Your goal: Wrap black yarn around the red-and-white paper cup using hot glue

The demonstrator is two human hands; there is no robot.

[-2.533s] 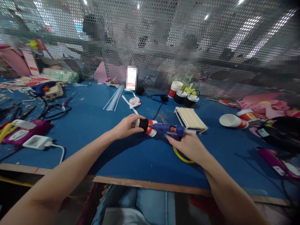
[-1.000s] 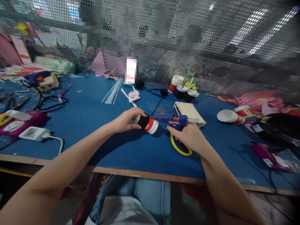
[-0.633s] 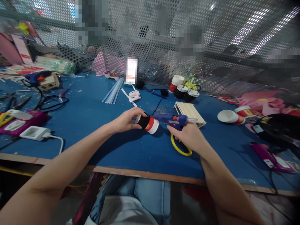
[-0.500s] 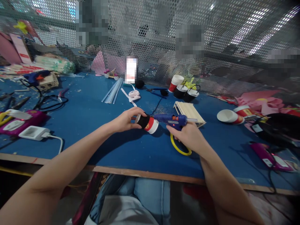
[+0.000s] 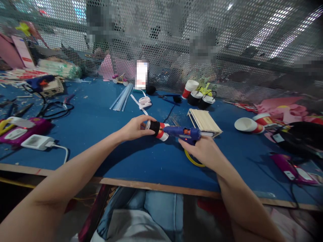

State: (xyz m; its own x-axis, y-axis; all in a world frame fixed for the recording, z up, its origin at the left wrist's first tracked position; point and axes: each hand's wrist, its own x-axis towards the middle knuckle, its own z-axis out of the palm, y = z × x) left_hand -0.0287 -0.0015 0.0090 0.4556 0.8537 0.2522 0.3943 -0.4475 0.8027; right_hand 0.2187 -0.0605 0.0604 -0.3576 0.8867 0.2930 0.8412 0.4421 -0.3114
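My left hand [image 5: 137,128] is closed round the end of a paper cup [image 5: 164,135], which lies on its side with a black band wrapped about it. My right hand [image 5: 202,148] grips a blue glue gun [image 5: 183,132] with a small red light. The gun's nozzle points left and lies over the cup's red part, beside the black band; whether it touches cannot be told. Below the right hand, a yellow ring [image 5: 193,160] rests on the blue table [image 5: 121,168].
A slatted stick stand [image 5: 204,121] is just behind my right hand. White ribbon [image 5: 144,102], clear glue sticks [image 5: 121,97] and black-wrapped cups [image 5: 194,98] sit farther back. Purple power strips [image 5: 294,168] lie at both sides, before a perforated metal screen [image 5: 161,43].
The glue gun has moved slightly left, its nozzle now over the cup near the black band. The cup has turned a little in my left hand.
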